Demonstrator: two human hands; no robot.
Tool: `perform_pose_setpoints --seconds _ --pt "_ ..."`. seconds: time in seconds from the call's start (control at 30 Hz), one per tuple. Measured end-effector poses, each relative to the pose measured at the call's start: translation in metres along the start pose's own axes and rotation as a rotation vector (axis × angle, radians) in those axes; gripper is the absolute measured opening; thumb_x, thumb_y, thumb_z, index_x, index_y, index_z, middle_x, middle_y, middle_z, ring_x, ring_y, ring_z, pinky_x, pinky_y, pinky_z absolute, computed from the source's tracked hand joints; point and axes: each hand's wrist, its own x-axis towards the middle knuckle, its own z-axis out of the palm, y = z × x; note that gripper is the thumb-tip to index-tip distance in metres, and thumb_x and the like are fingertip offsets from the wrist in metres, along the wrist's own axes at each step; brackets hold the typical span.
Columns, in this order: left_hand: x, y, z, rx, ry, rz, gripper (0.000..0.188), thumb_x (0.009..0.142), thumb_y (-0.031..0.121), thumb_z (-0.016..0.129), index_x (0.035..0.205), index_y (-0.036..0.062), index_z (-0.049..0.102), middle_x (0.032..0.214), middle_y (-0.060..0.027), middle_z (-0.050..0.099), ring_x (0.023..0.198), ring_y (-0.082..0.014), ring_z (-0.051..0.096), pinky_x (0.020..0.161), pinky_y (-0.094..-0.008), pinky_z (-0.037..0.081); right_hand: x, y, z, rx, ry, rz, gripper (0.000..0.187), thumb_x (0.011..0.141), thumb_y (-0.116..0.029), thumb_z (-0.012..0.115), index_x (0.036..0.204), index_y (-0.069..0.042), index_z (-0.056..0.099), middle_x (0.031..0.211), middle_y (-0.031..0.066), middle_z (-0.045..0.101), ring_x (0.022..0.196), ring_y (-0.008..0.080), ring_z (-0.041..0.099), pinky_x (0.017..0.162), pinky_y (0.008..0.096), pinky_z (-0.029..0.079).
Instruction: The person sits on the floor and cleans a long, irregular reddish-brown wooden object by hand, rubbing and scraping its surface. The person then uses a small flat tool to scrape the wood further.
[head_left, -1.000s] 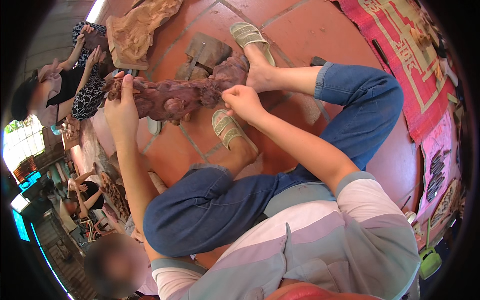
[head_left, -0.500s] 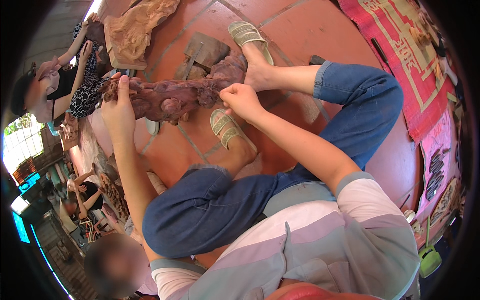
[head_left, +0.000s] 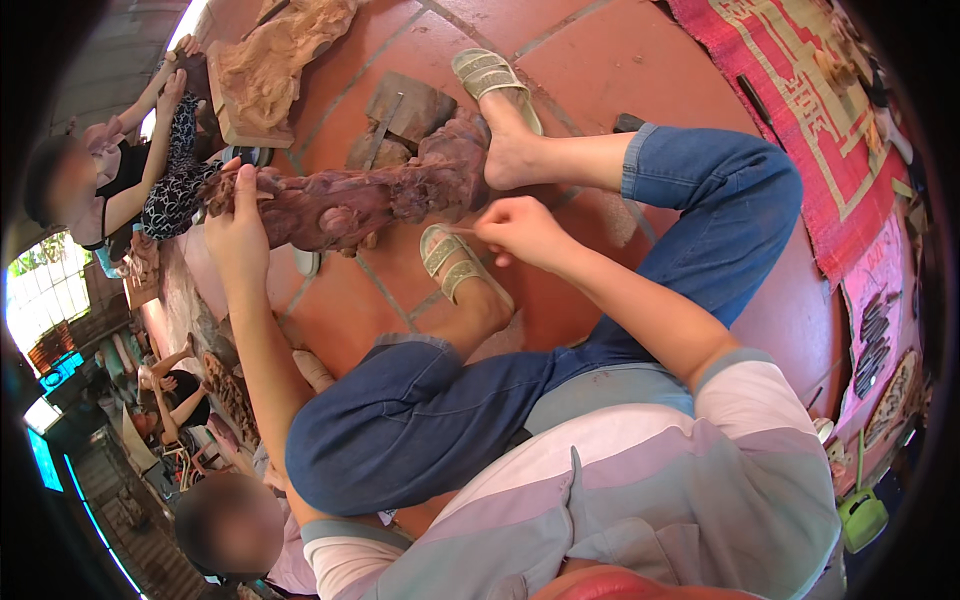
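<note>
A long reddish-brown wood carving, with knobbly raised figures along it, lies across in front of me. My left hand is closed round its left end, thumb on top. The carving's right end reaches my bare foot. My right hand is closed in a pinch, just off the carving's near right side. A thin pale sliver seems to stick out from its fingertips towards the left, too small to name. Below the carving is my sandalled foot; the other sandal lies beyond it.
Wooden blocks with a thin tool on top lie behind the carving. A lighter carved piece is at the far left. A red patterned mat spreads at right, near several dark tools. Other people sit at left.
My right hand has drawn away from the carving, to the right and towards me. My left hand keeps its hold, and the carving has barely shifted.
</note>
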Motion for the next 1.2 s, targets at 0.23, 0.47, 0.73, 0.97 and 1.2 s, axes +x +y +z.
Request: perform_pose_setpoints --seconds 0.23,0.47,0.73,0.97,1.2 --pt "0.001 -0.001 0.001 0.019 -0.028 0.008 0.035 0.094 0.028 0.051 0.112 -0.0011 0.057 0.091 -0.0061 0.064 0.082 -0.0122 0.059 0.075 -0.0251 0.046 -0.006 0.003 -0.040 0.021 0.225 -0.135 0.014 0.080 -0.014 0.063 0.081 0.000 0.062 0.070 0.0041 0.062 0.058 0.0093 0.059 0.053 0.0230 0.050" --pt "0.001 0.000 -0.001 0.045 -0.024 0.021 0.036 0.095 0.029 0.050 0.112 -0.0009 0.057 0.092 -0.0058 0.065 0.082 -0.0123 0.059 0.076 -0.0252 0.045 0.014 -0.002 -0.015 -0.253 0.274 -0.510 0.013 0.081 -0.013 0.065 0.081 -0.002 0.060 0.069 0.0053 0.060 0.059 0.0104 0.057 0.054 0.0262 0.044" --pt "0.001 0.002 0.001 0.107 0.007 0.017 0.037 0.094 0.030 0.050 0.113 -0.0011 0.057 0.092 -0.0055 0.066 0.082 -0.0123 0.059 0.076 -0.0253 0.046 0.051 -0.020 -0.002 -0.465 0.183 -0.782 0.009 0.077 -0.007 0.065 0.080 -0.001 0.058 0.074 0.0121 0.059 0.069 0.0257 0.060 0.060 0.0346 0.046" --pt "-0.003 0.008 0.002 -0.020 -0.020 -0.040 0.036 0.094 0.028 0.051 0.114 -0.0011 0.056 0.092 -0.0070 0.064 0.079 -0.0110 0.059 0.070 -0.0239 0.048 0.053 -0.001 0.017 -0.405 0.172 -0.926 0.010 0.078 -0.009 0.064 0.080 -0.002 0.057 0.078 0.0116 0.059 0.074 0.0281 0.060 0.065 0.0361 0.047" --pt "0.003 -0.010 0.000 0.006 -0.016 0.035 0.036 0.094 0.027 0.051 0.114 -0.0026 0.055 0.091 -0.0069 0.064 0.081 -0.0119 0.059 0.074 -0.0248 0.048 0.060 0.016 -0.047 -0.730 0.265 -0.873 0.004 0.080 -0.005 0.061 0.080 -0.002 0.060 0.077 0.0117 0.062 0.073 0.0263 0.062 0.068 0.0336 0.049"
